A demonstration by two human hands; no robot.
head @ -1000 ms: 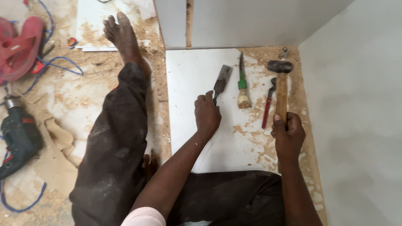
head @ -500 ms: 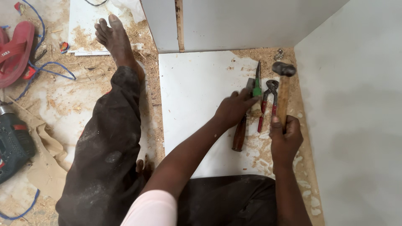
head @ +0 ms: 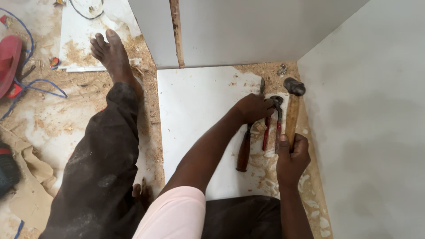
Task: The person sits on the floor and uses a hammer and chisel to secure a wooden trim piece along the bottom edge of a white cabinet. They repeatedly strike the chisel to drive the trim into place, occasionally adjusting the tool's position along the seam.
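The right hand (head: 292, 155) is closed tight around the wooden handle of a hammer (head: 292, 110). The left hand (head: 253, 107) is curled over the top part of a chisel (head: 246, 142), and its fingers wrap down on it.

In the head view, the hammer lies long-ways from near to far. Its dark metal head points to the far side, close to the grey wall (head: 367, 110) on the right, and the handle end sits in the fist on the near side. The chisel also runs near to far, leaning a little. Its brown wooden handle points to the near side and its thin metal end pokes out past the left hand, on the far side. Between the chisel and the hammer lie pincers (head: 272, 119) with red handles, with the round jaws on the far side, right beside the left hand.

All three tools rest on a white board (head: 195, 102) on the floor, with sawdust (head: 265, 73) spread around. On the left a bare foot (head: 110, 51) and a dark trouser leg (head: 104, 159) stretch away across the dusty floor.
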